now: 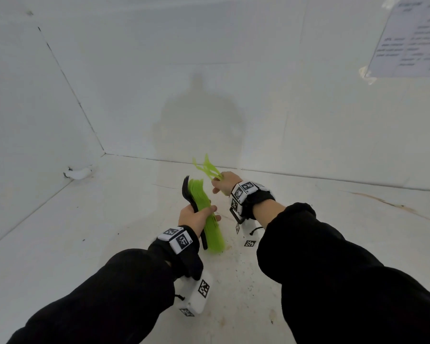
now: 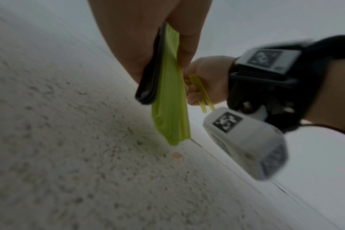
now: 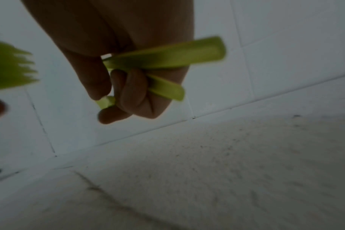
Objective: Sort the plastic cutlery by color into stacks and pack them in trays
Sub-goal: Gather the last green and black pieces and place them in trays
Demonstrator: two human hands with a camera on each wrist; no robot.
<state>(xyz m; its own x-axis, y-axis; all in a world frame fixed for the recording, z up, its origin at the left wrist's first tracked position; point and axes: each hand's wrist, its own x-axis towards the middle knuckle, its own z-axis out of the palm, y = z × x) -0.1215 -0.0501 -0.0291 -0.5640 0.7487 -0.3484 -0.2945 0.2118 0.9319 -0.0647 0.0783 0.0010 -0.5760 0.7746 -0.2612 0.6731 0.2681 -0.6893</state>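
My left hand (image 1: 196, 217) grips a thick stack of green forks (image 1: 209, 219) with a few black forks (image 1: 191, 194) on its left side, tines pointing away from me. The left wrist view shows the green handles (image 2: 170, 109) and the black handles (image 2: 150, 84) hanging below my palm, above the white surface. My right hand (image 1: 224, 182), a little beyond and to the right, holds two or three loose green forks (image 1: 206, 167) fanned out. In the right wrist view its curled fingers (image 3: 132, 93) close round the green handles (image 3: 167, 56).
A white speckled tabletop (image 1: 109, 219) is boxed in by white walls on the left and at the back. A printed sheet (image 1: 412, 38) is taped to the right wall. A small white lump (image 1: 78, 173) lies at the left wall's foot. No trays show.
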